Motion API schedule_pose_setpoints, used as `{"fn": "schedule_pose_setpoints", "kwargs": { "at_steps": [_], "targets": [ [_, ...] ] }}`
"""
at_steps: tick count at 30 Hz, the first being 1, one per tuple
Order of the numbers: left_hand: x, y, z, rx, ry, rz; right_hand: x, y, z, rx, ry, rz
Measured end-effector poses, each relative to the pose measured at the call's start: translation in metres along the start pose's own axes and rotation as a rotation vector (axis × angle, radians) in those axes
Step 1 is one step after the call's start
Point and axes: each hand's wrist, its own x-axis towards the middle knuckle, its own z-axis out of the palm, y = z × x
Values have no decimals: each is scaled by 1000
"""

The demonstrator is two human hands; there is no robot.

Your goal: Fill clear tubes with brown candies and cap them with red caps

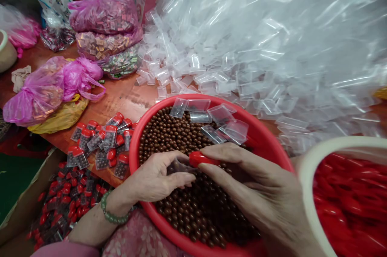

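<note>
Over a red basin [138,136] of small round brown balls [178,216], my left hand [160,176] grips a clear plastic container [177,166], mostly covered by the fingers. My right hand [256,188] pinches a red cap [203,159] between thumb and fingertips, at the container's open end. Whether the cap touches the container, I cannot tell. Several empty clear containers [223,118] lie on the balls and against the basin's far side.
A large heap of clear containers [256,47] covers the back right. Red caps [347,204] fill a white bucket [308,176] at right. Filled, capped containers [110,136] lie left of the basin, more in a box [27,196] below. Pink bags [104,15] stand behind.
</note>
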Motion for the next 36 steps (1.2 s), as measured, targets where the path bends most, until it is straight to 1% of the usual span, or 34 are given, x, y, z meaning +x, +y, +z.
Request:
{"fn": "schedule_pose_setpoints", "kwargs": {
  "at_steps": [2, 4, 6, 9, 12, 14, 16, 18, 19, 21, 23, 25, 26, 28, 30, 31, 34, 36],
  "targets": [
    [0, -1, -1, -64, 0, -6, 0, -1, 3, 31, 37, 89],
    [1, -1, -2, -172, -24, -25, -1, -2, 6, 75, 105, 186],
    [2, 0, -2, -278, -61, -36, 0, -3, 9, 134, 146, 219],
    [2, -1, -3, -356, -123, -17, 3, -7, 17, 191, 116, 177],
    [2, -4, -2, -363, -167, 42, 5, -11, 24, 145, 105, 124],
    [2, -7, -1, -359, -167, 73, 4, -11, 27, 104, 103, 96],
    [2, -9, -1, -356, -171, 75, 2, -9, 28, 99, 86, 100],
    [2, -11, -2, -351, -185, 63, 0, -6, 30, 118, 79, 140],
    [2, -11, -2, -342, -182, 62, -1, -5, 30, 120, 88, 149],
    [2, -10, -2, -298, -152, 73, -3, -2, 33, 88, 126, 122],
    [2, -8, -2, -224, -115, 112, -5, 1, 35, 38, 155, 50],
    [1, -7, -2, -133, -85, 161, -7, 5, 37, 6, 154, -26],
    [1, -7, -2, -102, -80, 166, -8, 6, 38, -12, 144, -54],
    [0, -7, -2, -82, -91, 131, -8, 9, 35, -74, 104, -102],
    [0, -8, -3, -86, -124, 87, -6, 10, 29, -159, 32, -137],
    [-1, -8, -4, -66, -130, 87, -5, 10, 25, -195, -11, -159],
    [-1, -7, -5, 114, -92, 161, 0, 8, 11, -270, -125, -218],
    [-1, -6, -4, 217, -88, 186, 2, 7, 3, -293, -171, -238]
  ]
}}
